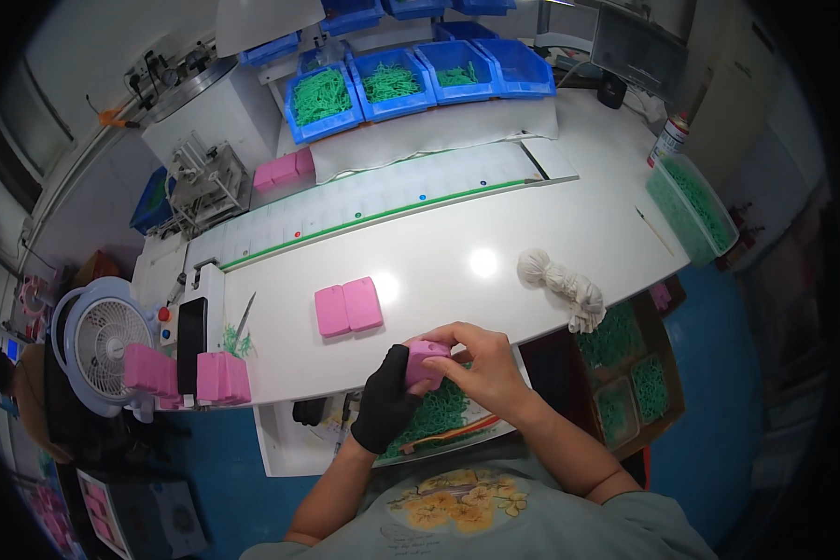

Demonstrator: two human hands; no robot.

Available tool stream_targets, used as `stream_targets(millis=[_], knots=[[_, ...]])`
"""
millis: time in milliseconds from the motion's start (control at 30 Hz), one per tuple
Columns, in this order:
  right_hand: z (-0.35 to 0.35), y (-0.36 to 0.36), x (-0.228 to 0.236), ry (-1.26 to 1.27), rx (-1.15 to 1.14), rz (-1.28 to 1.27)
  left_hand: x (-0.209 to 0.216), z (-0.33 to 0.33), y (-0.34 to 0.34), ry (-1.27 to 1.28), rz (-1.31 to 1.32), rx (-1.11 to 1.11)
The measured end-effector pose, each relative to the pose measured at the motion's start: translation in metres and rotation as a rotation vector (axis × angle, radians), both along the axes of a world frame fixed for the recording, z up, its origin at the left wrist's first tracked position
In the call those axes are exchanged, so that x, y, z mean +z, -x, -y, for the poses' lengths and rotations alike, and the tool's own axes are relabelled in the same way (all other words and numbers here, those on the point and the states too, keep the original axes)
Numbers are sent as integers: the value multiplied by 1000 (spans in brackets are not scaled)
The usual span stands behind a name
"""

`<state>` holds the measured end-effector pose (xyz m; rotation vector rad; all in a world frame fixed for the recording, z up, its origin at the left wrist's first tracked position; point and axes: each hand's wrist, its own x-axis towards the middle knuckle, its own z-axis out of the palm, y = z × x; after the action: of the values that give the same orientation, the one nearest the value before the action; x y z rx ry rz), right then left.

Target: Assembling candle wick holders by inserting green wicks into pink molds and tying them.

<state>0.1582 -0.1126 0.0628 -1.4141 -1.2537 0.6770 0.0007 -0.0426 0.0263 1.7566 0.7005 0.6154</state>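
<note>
Low centre of frame, both hands grasp the pink block point(427, 361); it looks light and rigid, best pinched by its sides

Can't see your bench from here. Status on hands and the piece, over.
Left hand, black glove, and bare right hand both grip one pink block at the table edge. Two pink blocks lie just beyond. Nothing blocking.

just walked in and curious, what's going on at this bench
A person at a white table holds a small pink block at its near edge, in both hands. The black-gloved left hand cups it from below and the bare right hand pinches its top. Below sits a tray of green plastic pieces. Two more pink blocks lie flat on the table, a bundle of white string to the right.
</note>
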Motion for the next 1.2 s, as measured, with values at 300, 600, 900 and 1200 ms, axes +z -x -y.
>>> stream_targets(millis=[300,600,900,1200], knots=[[1,7,-5,-43,-66,213,-18,0,0,-92,64,87],[0,7,-9,-184,-30,287,-12,6,4,-166,38,241],[-18,-29,-12,84,-41,-44,27,-15,-8,-742,-164,-20],[-30,-80,-24,71,-34,-158,52,-63,-72,-802,-107,-503]])
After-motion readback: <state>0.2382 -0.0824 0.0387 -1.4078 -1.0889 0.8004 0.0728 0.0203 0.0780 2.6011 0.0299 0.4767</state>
